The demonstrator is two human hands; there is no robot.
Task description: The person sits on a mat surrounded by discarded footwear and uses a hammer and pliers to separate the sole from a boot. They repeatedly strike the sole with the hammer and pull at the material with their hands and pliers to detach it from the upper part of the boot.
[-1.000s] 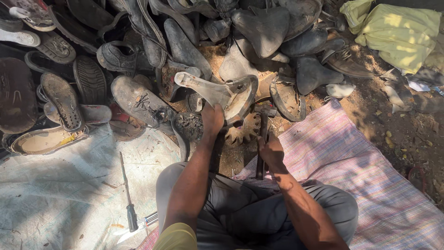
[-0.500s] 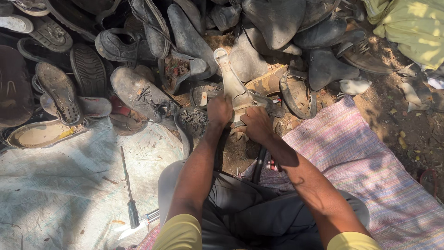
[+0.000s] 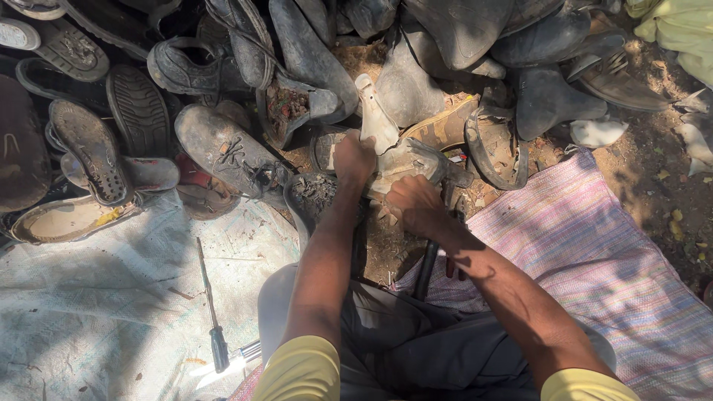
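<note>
- Left hand [image 3: 355, 157] pressed down on the pale, worn shoe [image 3: 394, 152], fingers curled over its near left edge; closed on it.
- Right hand [image 3: 416, 206] clenched against the near side of the same shoe, fist closed; dark tool handles [image 3: 429, 260] seen just below the wrist, but cannot tell whether held by this hand.
- Pale shoe lying at centre, just far of both hands, long pale tongue or sole flap sticking up toward the far side.
- Touching it on the left: dark torn shoe [image 3: 316, 194] with gritty inside, opening up.
- On the right, just beside: round brown sandal [image 3: 496, 145] with looped strap.
- Further left: scuffed lace-up boot [image 3: 226, 147], tilted on its side.
- Far side: heap of dark old shoes and soles [image 3: 312, 44], packed edge to edge.
- Near left: white woven sheet [image 3: 96, 312] on the ground, screwdriver [image 3: 211, 308] lying on it, dark handle toward the near edge.
- Near right: pink striped cloth [image 3: 616, 267] spread under the right forearm.
- Grey trousers [image 3: 401, 341] and yellow sleeves [image 3: 301, 371] at the near edge.
</note>
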